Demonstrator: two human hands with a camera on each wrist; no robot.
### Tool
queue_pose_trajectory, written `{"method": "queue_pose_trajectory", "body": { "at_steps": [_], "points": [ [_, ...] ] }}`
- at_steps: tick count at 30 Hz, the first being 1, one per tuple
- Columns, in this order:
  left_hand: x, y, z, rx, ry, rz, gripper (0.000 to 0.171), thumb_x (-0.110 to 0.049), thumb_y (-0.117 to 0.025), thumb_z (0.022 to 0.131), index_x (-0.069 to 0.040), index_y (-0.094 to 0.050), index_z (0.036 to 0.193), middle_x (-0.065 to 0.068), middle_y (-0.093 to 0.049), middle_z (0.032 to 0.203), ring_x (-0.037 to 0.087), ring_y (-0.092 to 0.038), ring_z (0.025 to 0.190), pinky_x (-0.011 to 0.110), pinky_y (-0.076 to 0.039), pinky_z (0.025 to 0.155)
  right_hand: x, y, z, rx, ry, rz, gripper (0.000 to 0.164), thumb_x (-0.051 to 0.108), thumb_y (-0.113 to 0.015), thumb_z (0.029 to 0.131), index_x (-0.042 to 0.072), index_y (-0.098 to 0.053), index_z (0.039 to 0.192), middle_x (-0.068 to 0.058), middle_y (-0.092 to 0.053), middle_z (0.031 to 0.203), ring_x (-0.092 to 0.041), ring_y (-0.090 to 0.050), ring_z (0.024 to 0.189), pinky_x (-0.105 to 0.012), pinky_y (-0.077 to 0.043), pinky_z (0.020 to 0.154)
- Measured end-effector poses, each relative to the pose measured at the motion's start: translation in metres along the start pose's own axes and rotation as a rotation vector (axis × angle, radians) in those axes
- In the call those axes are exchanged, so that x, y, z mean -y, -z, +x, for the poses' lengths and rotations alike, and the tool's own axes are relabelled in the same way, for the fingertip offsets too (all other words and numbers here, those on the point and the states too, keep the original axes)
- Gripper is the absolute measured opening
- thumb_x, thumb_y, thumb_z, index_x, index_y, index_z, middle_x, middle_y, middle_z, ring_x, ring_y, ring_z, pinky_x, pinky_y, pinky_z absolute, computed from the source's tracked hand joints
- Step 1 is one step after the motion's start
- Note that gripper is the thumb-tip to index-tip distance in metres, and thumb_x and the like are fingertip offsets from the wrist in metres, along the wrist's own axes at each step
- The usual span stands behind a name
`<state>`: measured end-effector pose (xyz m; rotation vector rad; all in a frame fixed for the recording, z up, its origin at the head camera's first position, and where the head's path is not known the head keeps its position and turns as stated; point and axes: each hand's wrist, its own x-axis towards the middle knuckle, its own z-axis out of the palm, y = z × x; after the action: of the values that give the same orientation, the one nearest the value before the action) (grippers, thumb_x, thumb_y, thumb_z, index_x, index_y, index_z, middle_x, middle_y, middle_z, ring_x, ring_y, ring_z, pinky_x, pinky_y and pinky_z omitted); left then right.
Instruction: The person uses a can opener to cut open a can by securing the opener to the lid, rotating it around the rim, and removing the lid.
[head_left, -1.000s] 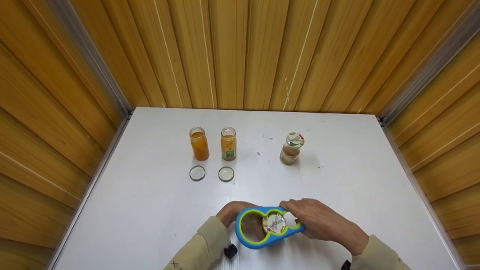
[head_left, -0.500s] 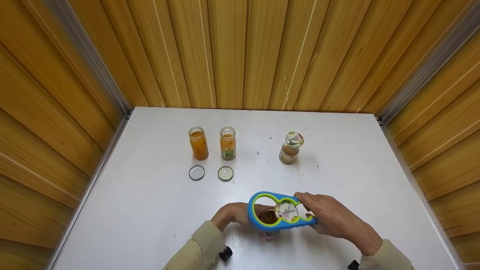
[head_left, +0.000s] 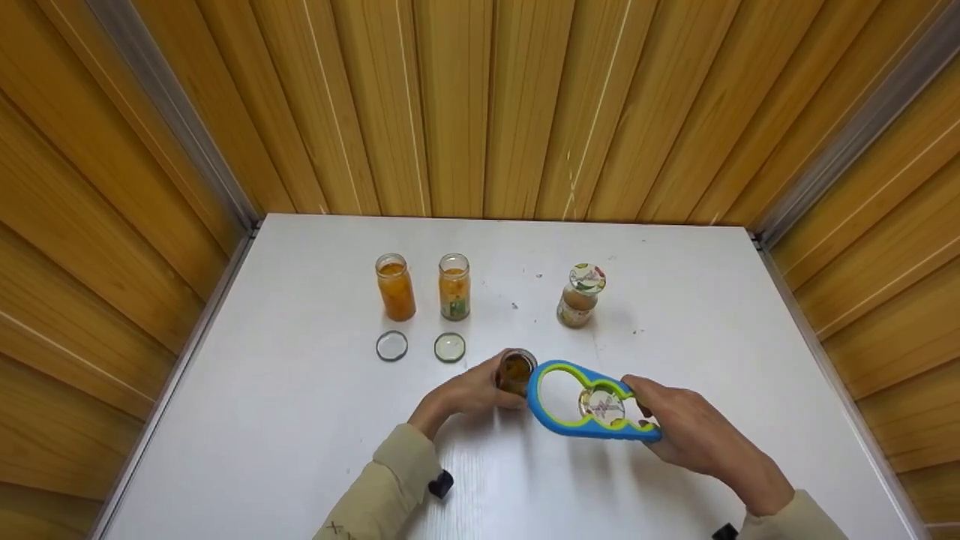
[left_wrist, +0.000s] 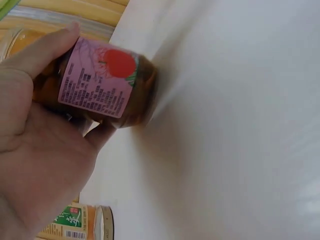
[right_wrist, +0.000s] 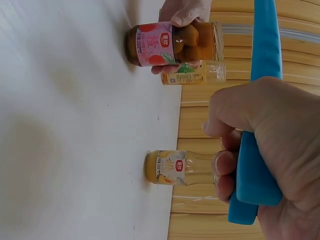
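Observation:
My left hand (head_left: 472, 390) grips a glass jar (head_left: 516, 371) with a pink label and dark round fruit inside. Its mouth is uncovered, and it is held near the table with its base slightly tilted. In the right wrist view the fingers of that hand wrap the jar (right_wrist: 192, 42) from behind. My right hand (head_left: 686, 424) holds a blue and lime-green jar opener (head_left: 577, 432) by its handle end. A printed lid (head_left: 604, 406) sits in the opener's middle ring. The opener's wide end is right beside the jar's rim; whether they touch, I cannot tell.
Two uncovered jars of orange fruit (head_left: 397, 296) (head_left: 454, 298) stand at the back left, each with a lid (head_left: 391, 346) (head_left: 450, 347) lying in front. A capped jar (head_left: 577, 304) stands at the back right. Wood-panelled walls (head_left: 487, 112) enclose the white table (head_left: 300, 315).
The opener, with the lid in it, has moved right and away from the body. The left hand has carried the jar forward, so its uncovered mouth now shows clear of the opener.

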<state>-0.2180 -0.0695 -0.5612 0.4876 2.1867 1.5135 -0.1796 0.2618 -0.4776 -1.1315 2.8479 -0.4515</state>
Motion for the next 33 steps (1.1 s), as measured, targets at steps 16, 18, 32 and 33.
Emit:
{"method": "queue_pose_trajectory", "body": {
  "at_steps": [16, 18, 32, 33],
  "points": [
    [-0.002, 0.01, 0.07, -0.545, 0.082, -0.028, 0.074, -0.025, -0.077, 0.076, -0.016, -0.036, 0.136, 0.001, -0.048, 0.131, 0.015, -0.041, 0.124, 0.035, -0.028, 0.106, -0.009, 0.007, -0.009, -0.041, -0.003, -0.001, 0.076, 0.017, -0.083, 0.065, 0.014, -0.042, 0.129, 0.009, -0.06, 0.1, -0.003, -0.055, 0.077, -0.023, -0.051, 0.066],
    [-0.002, 0.01, 0.075, -0.605, 0.098, 0.008, 0.074, -0.029, -0.077, 0.076, -0.015, -0.036, 0.136, 0.002, -0.048, 0.132, 0.015, -0.041, 0.124, 0.035, -0.029, 0.105, -0.009, 0.007, -0.01, -0.033, -0.021, -0.003, 0.078, 0.018, -0.084, 0.064, 0.014, -0.042, 0.129, 0.008, -0.06, 0.1, -0.002, -0.055, 0.077, -0.022, -0.051, 0.065],
    [-0.002, 0.011, 0.105, -0.812, 0.163, 0.159, 0.079, -0.042, -0.073, 0.078, -0.015, -0.032, 0.139, 0.004, -0.047, 0.134, 0.016, -0.043, 0.123, 0.035, -0.034, 0.103, -0.008, 0.007, -0.016, -0.014, -0.068, 0.002, 0.076, 0.019, -0.084, 0.064, 0.016, -0.042, 0.128, 0.01, -0.059, 0.097, -0.001, -0.052, 0.074, -0.022, -0.05, 0.065],
    [-0.002, 0.011, 0.106, -0.819, 0.168, 0.163, 0.079, -0.042, -0.073, 0.078, -0.015, -0.032, 0.139, 0.004, -0.047, 0.134, 0.016, -0.043, 0.123, 0.035, -0.034, 0.103, -0.008, 0.007, -0.017, -0.01, -0.068, 0.01, 0.076, 0.018, -0.083, 0.064, 0.016, -0.042, 0.128, 0.009, -0.06, 0.098, -0.001, -0.052, 0.075, -0.022, -0.05, 0.065]
  ]
}}
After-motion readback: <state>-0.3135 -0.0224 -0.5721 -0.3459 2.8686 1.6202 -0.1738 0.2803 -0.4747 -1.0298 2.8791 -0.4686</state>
